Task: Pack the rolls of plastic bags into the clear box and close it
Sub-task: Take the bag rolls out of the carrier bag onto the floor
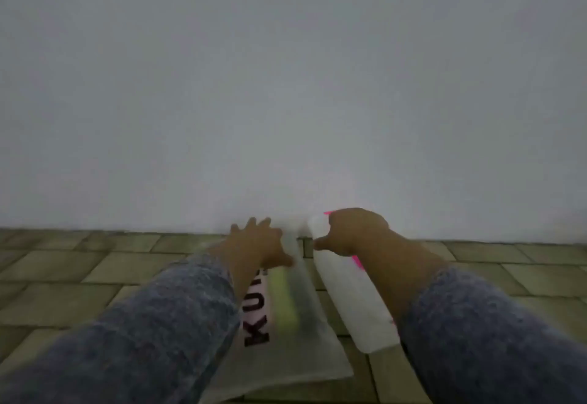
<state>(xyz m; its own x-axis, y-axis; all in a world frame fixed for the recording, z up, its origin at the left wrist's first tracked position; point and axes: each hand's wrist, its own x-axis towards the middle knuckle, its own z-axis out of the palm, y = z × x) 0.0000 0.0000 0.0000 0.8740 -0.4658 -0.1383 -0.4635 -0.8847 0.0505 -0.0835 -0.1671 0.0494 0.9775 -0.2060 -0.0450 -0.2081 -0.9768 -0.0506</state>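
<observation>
The frame is motion-blurred. A clear box [317, 359] lies lengthwise in front of me on the tiled surface. Inside it I see a pink-labelled roll [257, 314] with black letters and a green roll [284, 302]. My left hand [254, 241] reaches over the box's far end with its fingers spread and straight. To the right of the box a long white roll [352, 302] with pink edging lies along the surface. My right hand [352, 232] is over that roll's far end, fingers curled round it and thumb pointing left.
The surface [95, 263] has an olive-brown tile pattern and ends at a plain white wall [286, 86] just beyond my hands. Blue-grey sleeves cover both forearms and hide the box's near left corner.
</observation>
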